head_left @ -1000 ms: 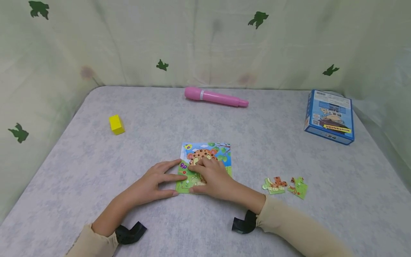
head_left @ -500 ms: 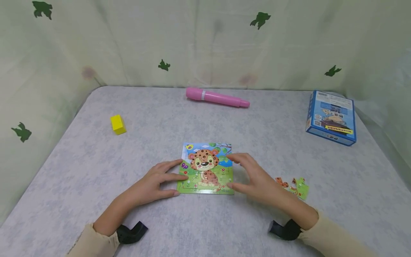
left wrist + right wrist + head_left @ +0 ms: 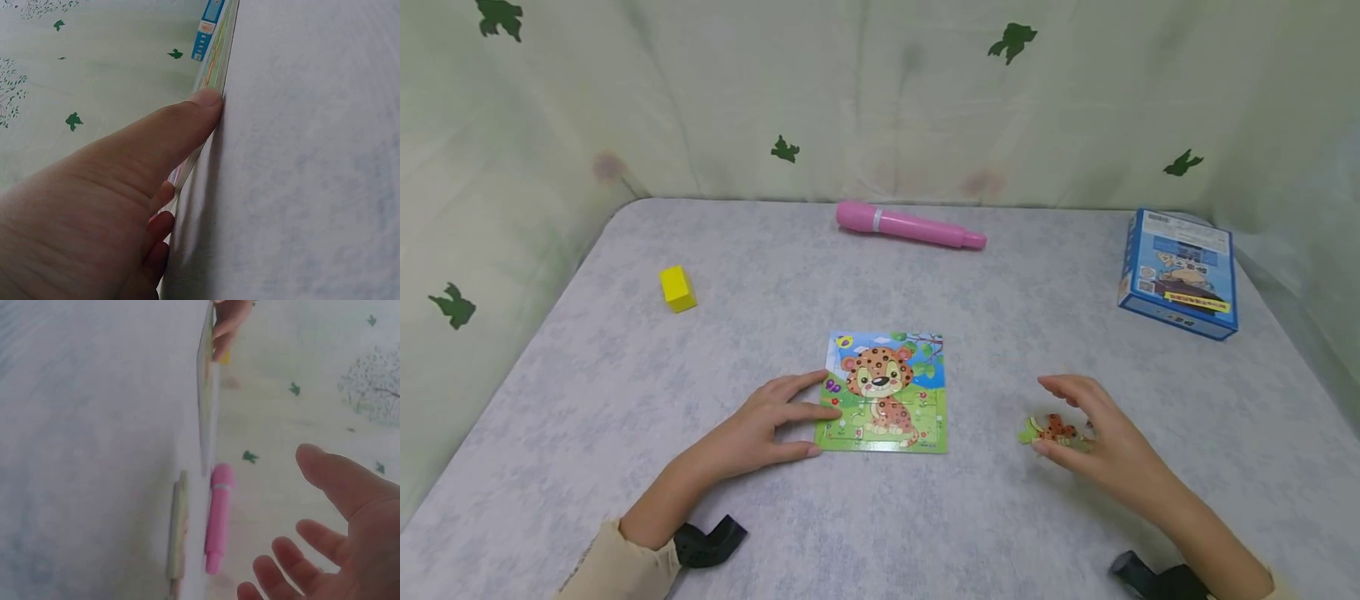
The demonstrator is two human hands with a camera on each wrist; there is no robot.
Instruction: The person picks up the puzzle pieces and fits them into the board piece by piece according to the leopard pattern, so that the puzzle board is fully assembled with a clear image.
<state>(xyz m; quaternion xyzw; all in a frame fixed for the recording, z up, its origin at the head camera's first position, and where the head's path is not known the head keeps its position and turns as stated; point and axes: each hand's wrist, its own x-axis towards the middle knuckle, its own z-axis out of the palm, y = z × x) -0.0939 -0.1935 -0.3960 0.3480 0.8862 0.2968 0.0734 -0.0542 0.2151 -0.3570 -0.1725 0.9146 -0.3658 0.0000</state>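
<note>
Leopard puzzle [image 3: 883,393] lies flat near the middle of the table [image 3: 925,533], toward the front edge. Left hand [image 3: 758,425] rests beside it, fingers straight, fingertips touching the puzzle's left edge, nothing grasped. Right hand [image 3: 1093,437] hovers with fingers spread and relaxed over the loose puzzle pieces [image 3: 1051,429], right of the puzzle; contact unclear. Pink pen [image 3: 910,226] at the back edge, yellow block [image 3: 677,288] toward the left edge, blue box [image 3: 1180,272] near the back right corner.
</note>
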